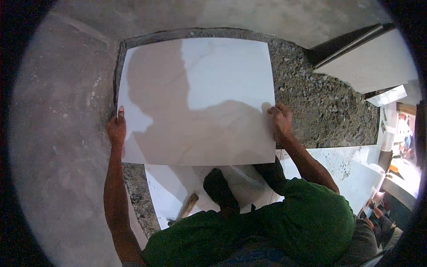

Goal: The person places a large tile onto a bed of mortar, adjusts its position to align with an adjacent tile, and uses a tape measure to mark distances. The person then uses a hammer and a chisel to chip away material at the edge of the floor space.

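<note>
Nearest the camera, a green fabric shirt [293, 218] filling the lower edge, creased and matte, cut off at the bottom rim. Just beyond, a dark shoe [219, 188] planted on a glossy white laid floor tile [169, 191], partly hidden by the shirt and the tile above. Beside the shoe, a short wooden handle [188, 206] lying tilted on that laid tile, its head too small and shadowed to make out.

Further out, both bare forearms reaching up to a large square glossy white tile [198, 100], faintly veined, smooth enough to mirror a brownish shadow across its face. Left hand [117, 129] clasped on the tile's left edge near the lower corner, thumb pointing up along the rim, fingers hidden behind. Right hand [280, 122] gripping the right edge low down, fingers curled over the front face. Tile held over a bed of rough grey gravelly mortar [324, 102], coarse and pebbled, exposed to the right of the tile and as a thin strip along the top and left; whether resting on the bed or hovering, cannot tell.

To the left, smooth grey concrete floor [58, 133], blotchy and dusty. Far right, pale flat stacked slabs [369, 62] with a dark edge, cut off by the rim; clutter below them too blurred to identify.
</note>
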A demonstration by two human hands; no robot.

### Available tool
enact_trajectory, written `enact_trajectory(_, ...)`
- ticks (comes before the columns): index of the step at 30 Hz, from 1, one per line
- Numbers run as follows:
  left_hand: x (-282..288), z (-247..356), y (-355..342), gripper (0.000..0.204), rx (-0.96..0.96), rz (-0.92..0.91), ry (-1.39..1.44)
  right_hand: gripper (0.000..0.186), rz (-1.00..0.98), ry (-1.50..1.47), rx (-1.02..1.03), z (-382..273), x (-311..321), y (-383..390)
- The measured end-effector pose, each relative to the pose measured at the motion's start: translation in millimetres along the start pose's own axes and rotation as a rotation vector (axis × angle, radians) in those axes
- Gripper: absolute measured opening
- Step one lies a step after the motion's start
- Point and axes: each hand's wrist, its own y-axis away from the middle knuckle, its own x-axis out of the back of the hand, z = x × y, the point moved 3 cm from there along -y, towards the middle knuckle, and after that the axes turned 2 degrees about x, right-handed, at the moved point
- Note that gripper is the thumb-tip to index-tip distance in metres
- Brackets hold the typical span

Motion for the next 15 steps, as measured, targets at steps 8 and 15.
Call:
enact_trajectory(8, -62, -14, -38, 0.035, -0.213, 0.189, 0.057, 0.031, -0.177, 0.69, 0.407, 4, 3, -53)
enact_trajectory(15, -11, 44, -9, 0.026, -0.169, 0.237, -0.099, 0.033, -0.06, 0.979, 1.022, 42, 11, -90)
